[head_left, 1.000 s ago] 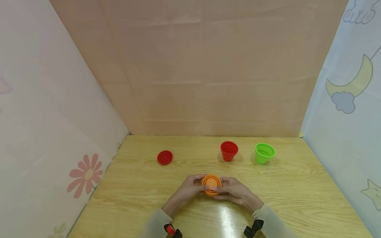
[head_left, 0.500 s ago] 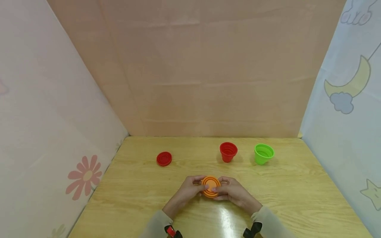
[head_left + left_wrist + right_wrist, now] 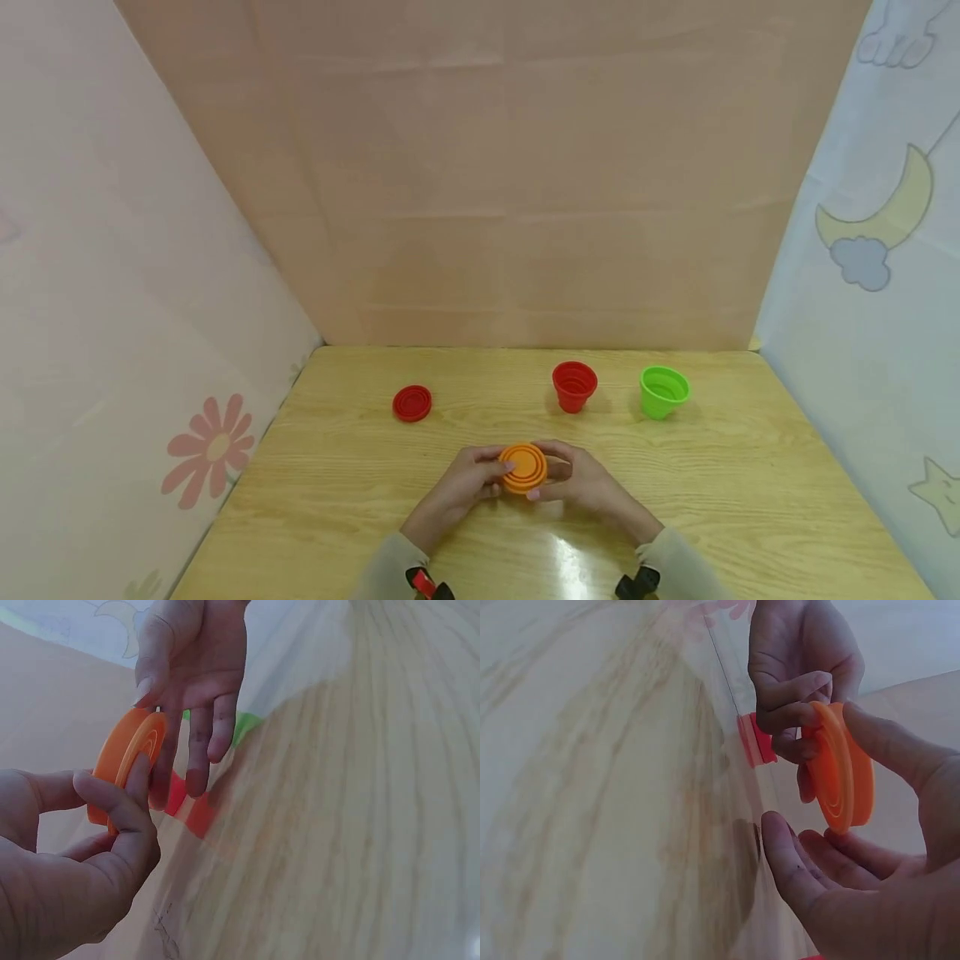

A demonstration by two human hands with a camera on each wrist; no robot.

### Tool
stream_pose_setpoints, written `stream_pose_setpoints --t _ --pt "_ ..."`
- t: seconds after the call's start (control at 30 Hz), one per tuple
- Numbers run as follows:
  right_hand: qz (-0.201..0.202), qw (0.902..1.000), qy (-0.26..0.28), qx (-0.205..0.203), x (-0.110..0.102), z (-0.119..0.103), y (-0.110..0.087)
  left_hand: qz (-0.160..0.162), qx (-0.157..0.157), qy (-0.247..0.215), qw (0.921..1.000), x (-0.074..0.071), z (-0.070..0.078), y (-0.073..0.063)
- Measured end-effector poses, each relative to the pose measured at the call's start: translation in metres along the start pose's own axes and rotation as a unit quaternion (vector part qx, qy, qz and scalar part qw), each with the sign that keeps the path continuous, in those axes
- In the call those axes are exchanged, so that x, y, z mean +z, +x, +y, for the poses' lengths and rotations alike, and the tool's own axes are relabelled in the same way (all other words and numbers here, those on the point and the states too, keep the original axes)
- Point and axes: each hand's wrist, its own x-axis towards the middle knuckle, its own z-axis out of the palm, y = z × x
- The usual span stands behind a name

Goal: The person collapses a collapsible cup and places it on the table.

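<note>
An orange collapsible cup (image 3: 524, 464), folded flat into a ringed disc, is held above the table. My left hand (image 3: 462, 485) pinches its left side, thumb against the ringed face. On the cup's other side is my right hand (image 3: 590, 485), with thumb and fingers spread apart. In the right wrist view, the right thumb (image 3: 900, 750) lies at the edge of the orange cup (image 3: 860, 780), while the other fingers reach out below it. From the left wrist view, the right hand's fingers (image 3: 199, 742) look straight and loose beside the cup (image 3: 116, 761).
Farther back on the wooden table (image 3: 337, 517) stand a red cup (image 3: 574, 387) and a green cup (image 3: 664, 392), both upright and expanded. A flat red collapsible cup (image 3: 412, 403) lies at the back left. Patterned walls flank both sides; a tan panel closes the back.
The orange cup has shifted slightly left with my left hand. My right hand has loosened from its pinch, its thumb coming off the cup's face and its fingers spreading.
</note>
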Motion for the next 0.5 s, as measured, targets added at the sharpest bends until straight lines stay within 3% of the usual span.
stream_pose_setpoints --t 0.23,0.5 --pt "0.002 0.9999 -0.012 0.000 -0.0016 -0.0050 -0.0025 -0.008 -0.009 -0.009 0.9999 0.0028 0.0035 -0.0005" --pt "0.009 0.9991 -0.025 -0.032 -0.0021 -0.0025 -0.0017 -0.003 -0.013 0.000 0.9999 0.0037 0.0059 -0.0021"
